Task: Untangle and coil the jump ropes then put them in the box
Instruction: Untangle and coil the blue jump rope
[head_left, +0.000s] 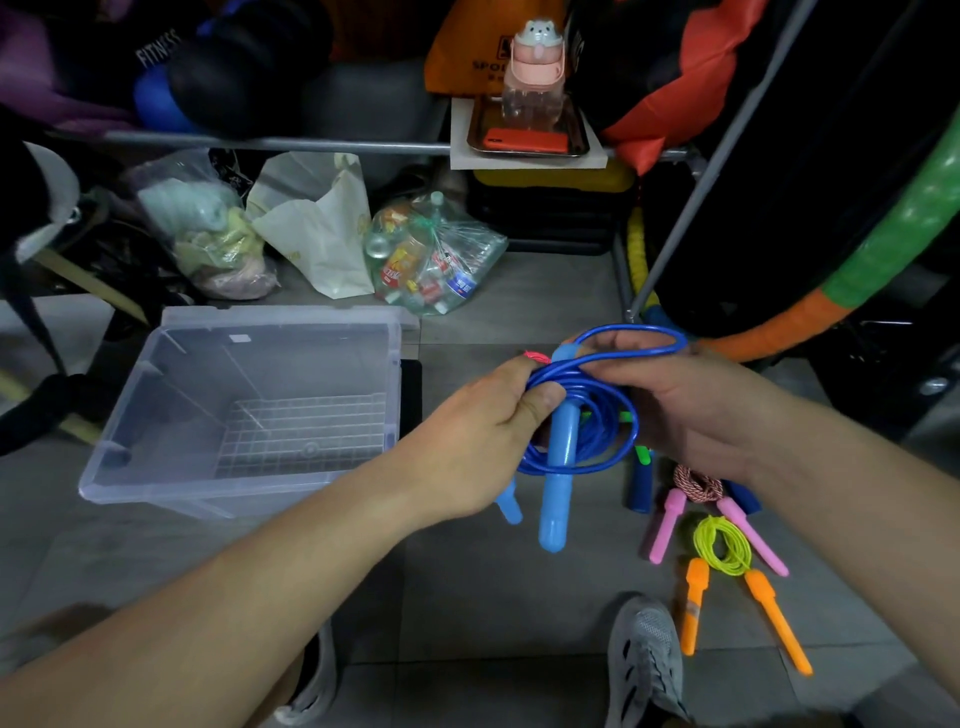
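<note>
The blue jump rope (587, 415) hangs in the air as a loose coil, just right of the box. The left hand (483, 431) curls fingers and thumb round the bundle, and the right hand (691, 410) grips its top loop. Nothing ties the coil, so a slackened grip would likely let the turns spring apart, and the dangling light-blue handles (558, 493) could snag the rim. The clear plastic box (171, 395), on the floor, shows only its gridded bottom. The pink-handled rope (667, 519) and orange-handled rope (722, 545) lie outside it.

The blue jump rope (582, 382), coiled with two light-blue handles (555, 509) hanging down, is held above the floor right of the clear open-topped box (156, 405); a pink-handled rope (693, 483), an orange-handled rope (722, 545) and a dark-blue-handled rope (640, 483) lie on the floor further right.
</note>
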